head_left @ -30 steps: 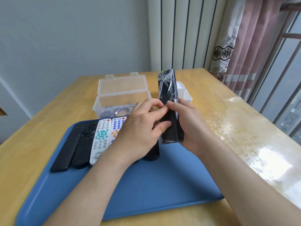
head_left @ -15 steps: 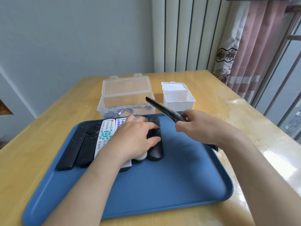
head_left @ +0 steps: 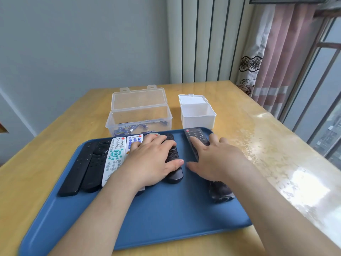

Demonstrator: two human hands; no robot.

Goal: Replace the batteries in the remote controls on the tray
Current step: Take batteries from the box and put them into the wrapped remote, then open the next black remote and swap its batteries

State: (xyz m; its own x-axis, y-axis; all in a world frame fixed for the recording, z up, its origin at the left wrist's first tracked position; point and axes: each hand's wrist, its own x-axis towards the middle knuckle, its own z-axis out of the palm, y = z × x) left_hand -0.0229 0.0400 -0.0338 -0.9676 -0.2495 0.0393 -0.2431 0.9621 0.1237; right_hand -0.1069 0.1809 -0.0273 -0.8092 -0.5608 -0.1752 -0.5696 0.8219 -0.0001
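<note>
A blue tray (head_left: pixel 166 218) holds a row of remotes: a slim black one (head_left: pixel 77 170), a black one with a round pad (head_left: pixel 96 163), a white one with teal buttons (head_left: pixel 114 157), a white one with blue buttons (head_left: pixel 135 140) and a black one (head_left: pixel 173 174). My left hand (head_left: pixel 153 161) rests on the right end of this row, thumb on the black one. A plastic-wrapped black remote (head_left: pixel 196 135) lies flat, buttons up, on the tray's right side. My right hand (head_left: pixel 215 159) lies flat on it with straight fingers.
Behind the tray stands a clear lidded box (head_left: pixel 140 115), lid up, with several batteries (head_left: pixel 129 129) inside. A small white box (head_left: pixel 198 115) stands open to its right. The wooden table (head_left: pixel 276 154) ends near a window and curtain on the right.
My right hand has lowered the wrapped remote from upright in the air to flat on the tray's right side. My left hand left that remote and settled on the row.
</note>
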